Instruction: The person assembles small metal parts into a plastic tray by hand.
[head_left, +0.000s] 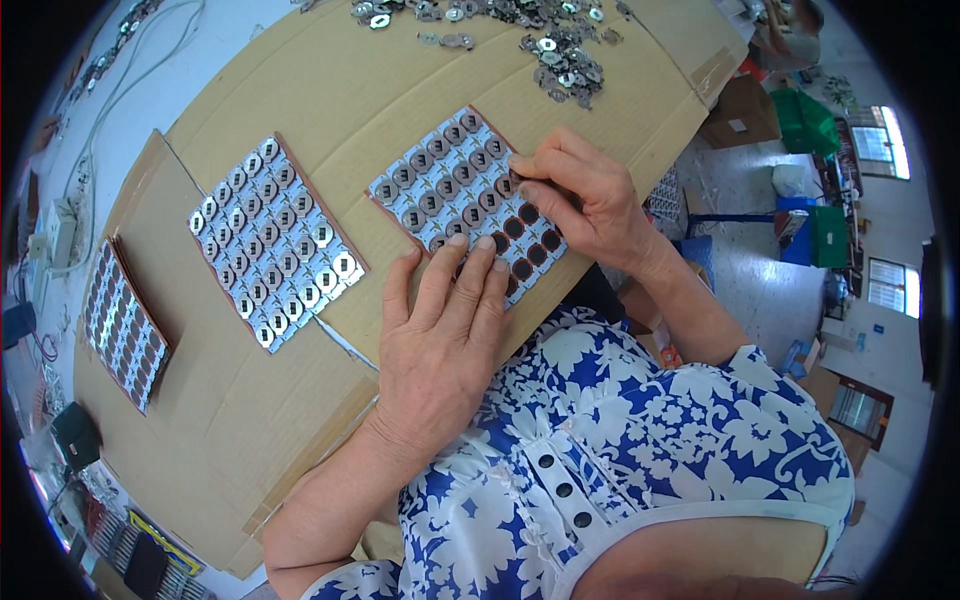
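On the cardboard-covered table, a light-blue panel [432, 186] with reddish-brown edges lies in front of me. Rows of grey metal pieces, many with a small dark square in the middle, cover its far part. Bare dark round spots [523, 268] show on its near right part. My left hand [437, 335] rests flat on the panel's near edge, fingers stretched out and holding nothing. At the panel's right side my right hand [598, 205] is closed in a pinch, thumb against bent fingers. Whatever sits between those fingertips is too small and hidden to name.
Left of this panel lies a second one [277, 240], filled with shiny metal pieces. Farther left is a stack of panels [126, 325] with dark round spots. Loose metal pieces [568, 72] are heaped at the far side. A person [790, 38] is at the far right.
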